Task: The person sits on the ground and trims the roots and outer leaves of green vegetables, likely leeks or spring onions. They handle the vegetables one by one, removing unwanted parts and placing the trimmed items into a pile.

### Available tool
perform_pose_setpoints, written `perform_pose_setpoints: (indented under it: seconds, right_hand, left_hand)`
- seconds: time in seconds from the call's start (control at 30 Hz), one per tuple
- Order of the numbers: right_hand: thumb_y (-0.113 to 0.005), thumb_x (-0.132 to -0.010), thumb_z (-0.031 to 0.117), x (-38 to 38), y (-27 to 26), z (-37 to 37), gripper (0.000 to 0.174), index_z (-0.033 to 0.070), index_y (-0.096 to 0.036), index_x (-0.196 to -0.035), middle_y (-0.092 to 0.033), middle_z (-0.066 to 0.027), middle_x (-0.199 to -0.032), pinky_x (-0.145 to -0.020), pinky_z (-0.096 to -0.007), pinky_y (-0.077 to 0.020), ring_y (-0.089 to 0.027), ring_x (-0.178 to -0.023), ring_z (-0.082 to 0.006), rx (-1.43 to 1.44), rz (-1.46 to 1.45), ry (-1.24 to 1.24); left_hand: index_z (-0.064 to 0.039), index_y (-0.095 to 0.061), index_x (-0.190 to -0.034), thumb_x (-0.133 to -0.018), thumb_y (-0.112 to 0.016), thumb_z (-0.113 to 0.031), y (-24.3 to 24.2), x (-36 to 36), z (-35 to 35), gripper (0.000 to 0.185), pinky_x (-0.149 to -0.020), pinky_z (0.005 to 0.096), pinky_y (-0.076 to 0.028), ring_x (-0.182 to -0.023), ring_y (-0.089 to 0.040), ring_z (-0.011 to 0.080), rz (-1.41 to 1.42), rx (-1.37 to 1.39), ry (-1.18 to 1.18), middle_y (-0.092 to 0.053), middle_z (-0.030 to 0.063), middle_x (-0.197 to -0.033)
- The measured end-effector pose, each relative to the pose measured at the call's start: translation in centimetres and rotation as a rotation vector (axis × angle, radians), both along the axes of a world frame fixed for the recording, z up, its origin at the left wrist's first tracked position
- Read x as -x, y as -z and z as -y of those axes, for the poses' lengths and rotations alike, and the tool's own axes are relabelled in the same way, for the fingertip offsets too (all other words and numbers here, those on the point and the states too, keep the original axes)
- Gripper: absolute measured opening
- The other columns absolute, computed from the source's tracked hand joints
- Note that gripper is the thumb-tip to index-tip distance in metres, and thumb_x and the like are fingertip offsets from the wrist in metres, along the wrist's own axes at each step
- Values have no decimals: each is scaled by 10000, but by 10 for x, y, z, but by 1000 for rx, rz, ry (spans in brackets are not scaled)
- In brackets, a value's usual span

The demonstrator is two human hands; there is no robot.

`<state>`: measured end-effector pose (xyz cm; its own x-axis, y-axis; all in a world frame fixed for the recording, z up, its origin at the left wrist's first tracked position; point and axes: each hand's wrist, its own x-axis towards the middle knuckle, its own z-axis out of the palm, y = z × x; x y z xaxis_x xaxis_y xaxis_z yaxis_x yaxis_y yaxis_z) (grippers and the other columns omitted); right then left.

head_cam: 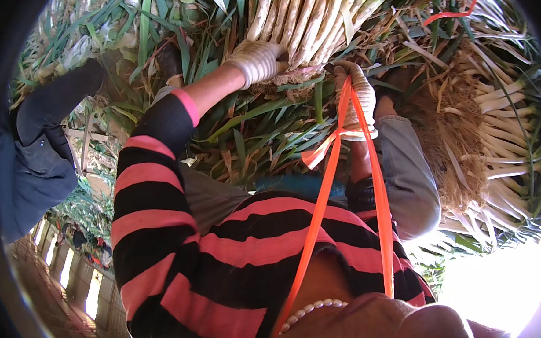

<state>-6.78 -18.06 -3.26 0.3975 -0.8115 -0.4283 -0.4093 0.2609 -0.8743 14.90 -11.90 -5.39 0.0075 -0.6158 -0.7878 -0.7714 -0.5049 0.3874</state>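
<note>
My left hand [260,61], in a striped knit glove with bare fingertips, grips the root end of a bundle of white-stemmed leeks or green garlic [308,18]. A pinkish strip [309,69] crosses the bundle near its trimmed roots. My right hand [357,98], gloved alike, is just right of the root end; its fingers are bent, and what they hold is hidden. An orange plastic ribbon [325,193], knotted partway, runs in two strands from my neck area and overlaps the right hand. Whether that hand grips the ribbon cannot be told.
A large pile of rooted stalks [507,124] lies at right, its brown roots [452,132] towards my knee [413,180]. Loose green leaves [268,123] cover the ground. Another red strip [455,14] lies at upper right. A person in dark clothes [44,148] is close on the left.
</note>
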Motion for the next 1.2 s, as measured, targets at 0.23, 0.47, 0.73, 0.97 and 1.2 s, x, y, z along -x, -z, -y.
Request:
perform_pose_setpoints:
  seconds: [0.23, 0.47, 0.73, 0.97, 1.2]
  right_hand:
    - [-618, -936, -15, -8, 14, -5, 195, 77, -662, -1103, -647, 11, -878, -734, -183, -461, -554, -825, -34, 48, -298, -96]
    - [-600, -946, -37, -2, 24, -9, 165, 52, -670, -1066, -629, 31, -877, -714, -161, -449, -542, -795, -31, -80, 31, 71]
    - [-543, -985, 26, -23, 4, -16, 150, 15, -676, -1054, -634, 1, -891, -654, -195, -460, -549, -769, -45, -193, -84, -132]
    - [-636, -837, 328, -17, -9, 1, 249, 112, -699, -942, -678, -183, -803, -731, -459, -526, -676, -816, -374, -36, -454, -633]
    - [-627, -886, 181, 4, -27, -9, 141, 93, -700, -968, -688, -132, -796, -725, -363, -523, -677, -783, -271, -77, -329, -723]
  left_hand:
    - [-103, -368, -1462, -947, -560, -316, 17, 50, -3, 589, -728, 463, -536, -827, -710, 322, 30, 14, 283, -701, 223, -894]
    - [-47, -596, -1243, -866, -625, -408, 37, 52, -15, 523, -810, 478, -519, -911, -686, 367, -116, -140, 114, -697, 211, -967]
    - [-17, -699, -1038, -906, -640, -367, -20, 23, -20, 379, -768, 364, -507, -791, -671, 278, -361, -2, -183, -699, 186, -868]
    - [-103, -711, -1070, -877, -642, -474, -27, 17, -20, 423, -834, 420, -517, -912, -674, 350, -391, 139, -88, -707, 190, -970]
    - [-59, -723, -986, -838, -625, -384, -52, -23, 7, 371, -726, 402, -519, -723, -679, 279, -408, -253, 16, -711, 124, -799]
